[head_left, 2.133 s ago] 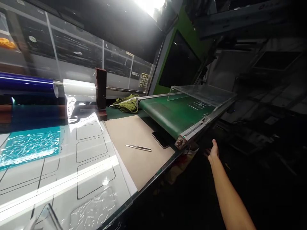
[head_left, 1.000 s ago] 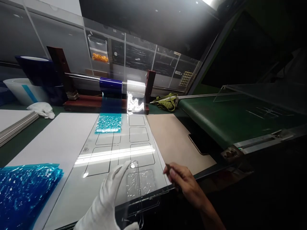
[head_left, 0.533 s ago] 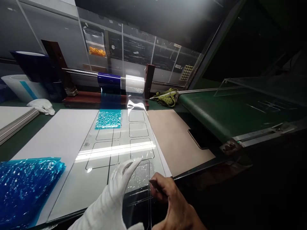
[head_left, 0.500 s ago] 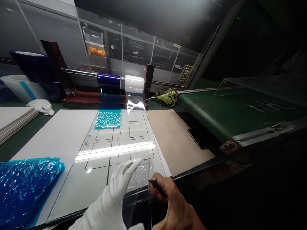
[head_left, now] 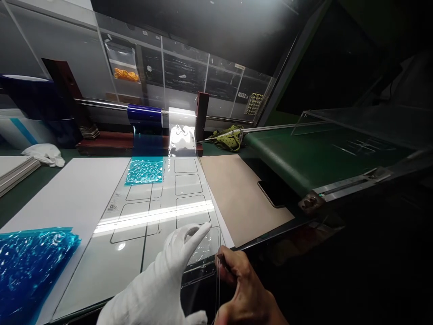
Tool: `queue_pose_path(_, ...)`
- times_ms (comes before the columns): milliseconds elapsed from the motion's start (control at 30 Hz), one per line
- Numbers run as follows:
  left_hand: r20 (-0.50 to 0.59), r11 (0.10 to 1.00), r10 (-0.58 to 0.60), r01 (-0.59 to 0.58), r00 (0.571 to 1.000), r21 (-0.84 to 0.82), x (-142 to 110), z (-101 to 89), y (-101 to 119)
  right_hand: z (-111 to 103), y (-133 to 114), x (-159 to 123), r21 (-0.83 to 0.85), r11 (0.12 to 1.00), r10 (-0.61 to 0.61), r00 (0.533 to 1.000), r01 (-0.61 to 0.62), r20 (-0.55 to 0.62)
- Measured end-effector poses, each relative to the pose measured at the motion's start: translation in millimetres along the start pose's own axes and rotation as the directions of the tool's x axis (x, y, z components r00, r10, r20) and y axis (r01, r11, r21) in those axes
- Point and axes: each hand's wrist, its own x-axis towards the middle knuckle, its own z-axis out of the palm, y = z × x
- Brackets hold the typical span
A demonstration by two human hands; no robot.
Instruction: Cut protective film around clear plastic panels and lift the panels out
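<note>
My left hand point(head_left: 160, 277), in a white glove, spans a thin clear plate point(head_left: 218, 282) with its fingers at the upper edge and thumb at the lower. The plate is tilted nearly edge-on and hard to make out. My bare right hand point(head_left: 246, 284) pinches a small dark, flat piece point(head_left: 223, 261) against the plate's right edge; its kind is unclear. Beneath and beyond lies a glass sheet point(head_left: 131, 253) with black rounded outlines. Strips from a blue film roll point(head_left: 145, 113) and a clear film roll point(head_left: 181, 116) come down to its far end.
Crumpled blue film point(head_left: 34, 266) lies at the left front. Brown board point(head_left: 243, 194) and a phone point(head_left: 270, 194) are right of the glass, before a green conveyor belt point(head_left: 287, 158). A white cloth point(head_left: 45, 154) and stacked sheets point(head_left: 16, 174) are far left.
The view has turned a little to the right. The clear plate has tipped more edge-on, with both hands still at it. The clear film strip at the roll hangs differently, shorter over the glass.
</note>
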Motion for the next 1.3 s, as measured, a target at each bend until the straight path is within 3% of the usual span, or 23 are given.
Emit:
queue_pose_path(200, 0.077, 0.998, 0.005, -0.009, 0.997, 0.062, 14.9, 0.2, 6.1, -3.2, 5.9, -4.1, 0.036, 0.999, 0.011, 0.999, -0.009, -0.050)
queue_pose_path(333, 0.000, 0.991, 0.019, -0.019, 1.000, 0.130, 19.7, 10.0, 7.3, 0.3, 8.5, -8.4, 0.046, 0.999, 0.017, 0.997, -0.013, -0.076)
queue_pose_path(433, -0.065, 0.966, 0.006, 0.011, 0.998, 0.259, 21.7, 12.9, 9.0, 5.0, 12.0, -15.6, 0.028, 0.999, 0.030, 0.979, -0.024, -0.200)
queue_pose_path(567, -0.236, 0.770, 0.085, 0.086, 0.968, 0.632, 24.5, 6.3, 10.2, -12.7, 21.7, -9.7, -0.063, 0.993, -0.120, 0.860, 0.102, -0.495)
queue_pose_path(600, -0.252, 0.712, 0.109, 0.101, 0.962, 0.695, 24.5, 4.3, 9.3, -23.4, 26.8, -2.1, -0.117, 0.987, -0.158, 0.834, 0.113, -0.529)
queue_pose_path(667, -0.281, 0.637, 0.113, 0.148, 0.953, 0.757, 21.7, 1.3, 5.0, -48.1, 43.0, 20.1, -0.273, 0.960, -0.194, 0.843, 0.058, -0.501)
queue_pose_path(700, -0.307, 0.639, 0.093, 0.180, 0.947, 0.748, 18.5, 0.2, 1.4, -60.3, 53.9, 33.4, -0.375, 0.927, -0.183, 0.870, -0.003, -0.458)
queue_pose_path(767, -0.379, 0.757, -0.038, 0.274, 0.925, 0.593, 8.2, -2.1, -8.1, -80.0, 79.3, 59.9, -0.575, 0.811, -0.132, 0.924, -0.108, -0.359)
queue_pose_path(800, -0.378, 0.854, -0.154, 0.315, 0.913, 0.414, 1.5, -3.5, -13.4, -86.8, 91.9, 71.4, -0.609, 0.785, -0.116, 0.938, -0.115, -0.327)
queue_pose_path(833, -0.312, 0.930, -0.272, 0.332, 0.910, 0.157, -5.7, -4.9, -18.7, -91.3, 103.0, 81.1, -0.638, 0.762, -0.107, 0.949, -0.114, -0.297)
queue_pose_path(867, -0.181, 0.925, -0.366, 0.337, 0.913, -0.172, -12.9, -6.1, -23.6, -93.7, 111.4, 88.5, -0.650, 0.753, -0.107, 0.956, -0.103, -0.274)
queue_pose_path(900, -0.020, 0.802, -0.399, 0.338, 0.917, -0.492, -19.3, -7.0, -27.8, -94.1, 116.3, 93.6, -0.655, 0.751, -0.114, 0.959, -0.088, -0.259)
queue_pose_path(933, 0.117, 0.603, -0.367, 0.332, 0.923, -0.725, -24.5, -7.1, -31.2, -92.8, 117.0, 96.5, -0.663, 0.745, -0.128, 0.960, -0.071, -0.247)
queue_pose_path(967, 0.202, 0.410, -0.308, 0.321, 0.930, -0.854, -27.8, -6.4, -33.6, -89.9, 113.0, 97.4, -0.673, 0.738, -0.154, 0.960, -0.046, -0.236)
queue_pose_path(1033, 0.266, 0.121, -0.254, 0.303, 0.930, -0.945, -28.7, -2.3, -36.5, -80.4, 91.5, 94.2, -0.689, 0.723, -0.242, 0.949, 0.040, -0.200)
queue_pose_path(1167, 0.269, -0.313, -0.227, 0.191, 0.936, -0.930, -16.3, 11.0, -39.1, -52.6, 16.1, 79.5, -0.642, 0.675, -0.458, 0.889, 0.362, 0.020)
queue_pose_path(1233, 0.246, -0.419, -0.205, 0.142, 0.948, -0.897, -9.8, 17.0, -40.6, -38.1, -18.1, 76.0, -0.577, 0.640, -0.519, 0.839, 0.507, 0.161)
queue_pose_path(1300, 0.231, -0.444, -0.168, 0.135, 0.958, -0.886, -4.4, 21.4, -41.9, -25.9, -40.1, 77.8, -0.520, 0.604, -0.557, 0.786, 0.604, 0.267)
